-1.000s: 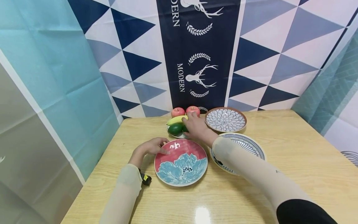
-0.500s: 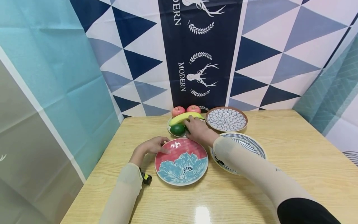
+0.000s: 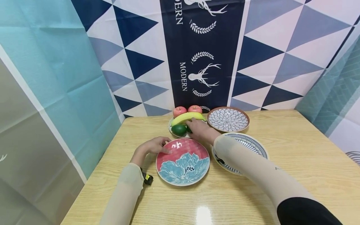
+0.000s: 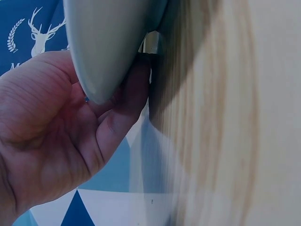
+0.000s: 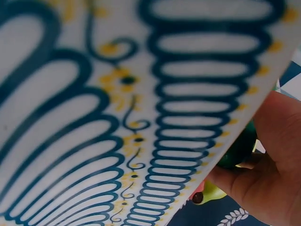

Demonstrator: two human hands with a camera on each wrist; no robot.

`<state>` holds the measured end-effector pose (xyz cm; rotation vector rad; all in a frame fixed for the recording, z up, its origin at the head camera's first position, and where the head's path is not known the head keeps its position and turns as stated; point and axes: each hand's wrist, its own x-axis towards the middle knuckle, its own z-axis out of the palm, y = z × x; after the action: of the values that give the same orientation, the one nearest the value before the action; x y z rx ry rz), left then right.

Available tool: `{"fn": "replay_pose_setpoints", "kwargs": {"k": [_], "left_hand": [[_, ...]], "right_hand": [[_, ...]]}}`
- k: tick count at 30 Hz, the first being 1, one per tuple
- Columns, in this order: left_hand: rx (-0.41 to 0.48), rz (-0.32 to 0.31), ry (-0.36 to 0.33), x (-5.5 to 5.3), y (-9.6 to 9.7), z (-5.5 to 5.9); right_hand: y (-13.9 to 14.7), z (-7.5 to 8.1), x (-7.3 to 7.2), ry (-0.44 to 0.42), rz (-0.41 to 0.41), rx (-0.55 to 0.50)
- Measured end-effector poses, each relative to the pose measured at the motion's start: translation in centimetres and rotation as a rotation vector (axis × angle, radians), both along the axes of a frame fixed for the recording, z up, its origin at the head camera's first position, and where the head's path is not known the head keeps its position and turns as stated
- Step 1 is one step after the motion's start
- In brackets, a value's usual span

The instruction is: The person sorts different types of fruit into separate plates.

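My left hand [image 3: 154, 146] holds the far left rim of a red plate [image 3: 182, 147] with a blue flower. In the left wrist view, the fingers curl under the plate's edge [image 4: 101, 52]. My right hand [image 3: 199, 128] reaches over a small fruit plate [image 3: 170, 127], its fingers bent around a dark green avocado [image 5: 239, 149] that it largely hides. A banana [image 3: 187, 117] lies just beyond those fingers, close to them. Another avocado [image 3: 178, 130] sits to the left on the same plate. Two red apples [image 3: 179, 111] are behind the banana.
A blue-and-white patterned plate [image 3: 250, 144] lies under my right forearm and fills much of the right wrist view. Behind it is a brown-rimmed plate [image 3: 228, 120] with a petal pattern. A patterned cloth [image 3: 201, 47] hangs behind the wooden table [image 3: 174, 206].
My right hand has drawn back from over the banana down to the avocado beside it, so more of the banana shows. The left hand stays on the red plate's rim.
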<state>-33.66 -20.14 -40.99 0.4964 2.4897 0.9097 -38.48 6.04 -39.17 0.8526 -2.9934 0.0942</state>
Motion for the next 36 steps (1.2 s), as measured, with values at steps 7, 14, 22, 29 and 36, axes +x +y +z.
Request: {"fn": "replay_pose_setpoints", "kwargs": {"k": [7, 14, 22, 29, 36], "left_hand": [[-0.005, -0.01, 0.008, -0.1, 0.0, 0.0], [-0.004, 0.0, 0.009, -0.1, 0.0, 0.3], [-0.004, -0.01, 0.023, -0.3, -0.2, 0.5], [0.004, -0.002, -0.008, -0.3, -0.2, 0.1], [0.007, 0.013, -0.014, 0.1, -0.1, -0.1]], "right_hand": [[0.2, 0.2, -0.2, 0.014, 0.018, -0.002], [0.4, 1.2, 0.2, 0.039, 0.041, -0.018], [0.8, 2.3, 0.6, 0.056, 0.031, -0.047], [1.2, 3.1, 1.8, 0.051, 0.058, -0.083], [0.9, 2.9, 3.5, 0.042, 0.101, -0.108]]}}
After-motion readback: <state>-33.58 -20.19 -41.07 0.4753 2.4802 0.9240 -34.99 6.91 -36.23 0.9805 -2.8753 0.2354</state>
